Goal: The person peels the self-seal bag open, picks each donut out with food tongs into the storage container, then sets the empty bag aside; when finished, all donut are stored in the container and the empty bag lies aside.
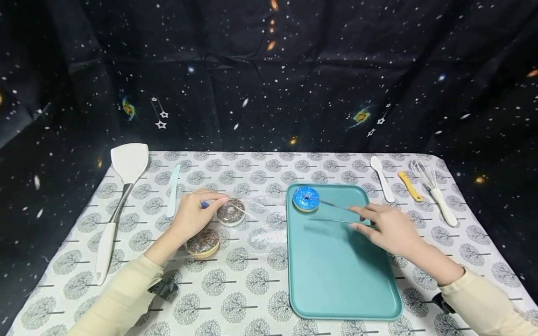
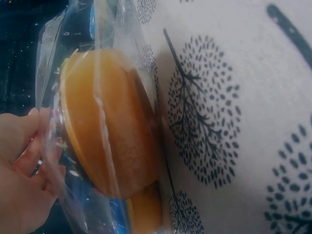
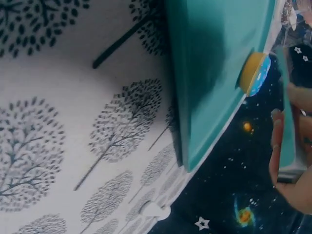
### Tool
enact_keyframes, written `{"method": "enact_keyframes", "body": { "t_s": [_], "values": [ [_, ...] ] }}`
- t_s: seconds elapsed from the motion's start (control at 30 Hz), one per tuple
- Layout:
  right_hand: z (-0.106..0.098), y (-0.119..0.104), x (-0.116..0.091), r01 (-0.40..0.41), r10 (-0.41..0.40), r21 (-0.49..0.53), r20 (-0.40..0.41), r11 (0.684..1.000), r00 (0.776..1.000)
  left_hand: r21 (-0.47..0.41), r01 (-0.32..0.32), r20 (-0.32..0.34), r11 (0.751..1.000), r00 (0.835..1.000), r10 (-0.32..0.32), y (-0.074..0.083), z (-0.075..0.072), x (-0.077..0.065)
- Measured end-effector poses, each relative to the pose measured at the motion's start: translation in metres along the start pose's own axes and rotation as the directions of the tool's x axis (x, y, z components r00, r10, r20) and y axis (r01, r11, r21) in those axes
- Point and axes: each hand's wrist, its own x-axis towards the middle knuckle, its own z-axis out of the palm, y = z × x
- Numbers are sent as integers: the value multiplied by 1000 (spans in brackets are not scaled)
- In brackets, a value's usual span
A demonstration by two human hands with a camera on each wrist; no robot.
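Note:
My left hand (image 1: 194,213) pinches the edge of a clear plastic bag (image 1: 265,219) lying on the cloth. Inside are two doughnuts with dark sprinkled tops, a nearer doughnut (image 1: 203,243) and a farther doughnut (image 1: 231,212). A bit of blue (image 1: 205,204) shows by the left fingers, mostly hidden. In the left wrist view a doughnut (image 2: 112,126) stands on edge behind the plastic. My right hand (image 1: 388,228) holds metal tongs (image 1: 340,220), arms spread, above the teal tray (image 1: 336,284). A blue-iced doughnut (image 1: 306,199) sits in the tray's far left corner, close to the tong tips.
To the left lie a white spatula (image 1: 129,161) and a pale blue knife (image 1: 173,191). Right of the tray are a white spoon (image 1: 381,179), a yellow-handled tool (image 1: 409,186) and a whisk (image 1: 441,205). A dark starry curtain (image 1: 269,93) hangs behind the table.

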Motion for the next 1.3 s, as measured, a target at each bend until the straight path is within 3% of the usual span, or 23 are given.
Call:
{"method": "enact_keyframes", "body": {
  "t_s": [0.17,0.53,0.77,1.03,1.3],
  "values": [
    [8,-12,10,168,-169,-10,-46,986,985,17,25,1,1000,1000,-25,1,-1,-1],
    [28,-56,56,305,-304,22,-10,952,952,1,36,11,999,999,-36,3,-1,-1],
    [42,-75,80,272,-277,59,90,960,957,-10,15,-3,1000,1000,-16,5,1,-1],
    [54,-88,95,141,-183,184,234,973,955,-5,21,5,1000,1000,-21,4,1,-1],
    [62,-95,99,101,-159,231,247,968,956,-6,-3,-5,1000,1000,3,6,4,1]
  ]
}}
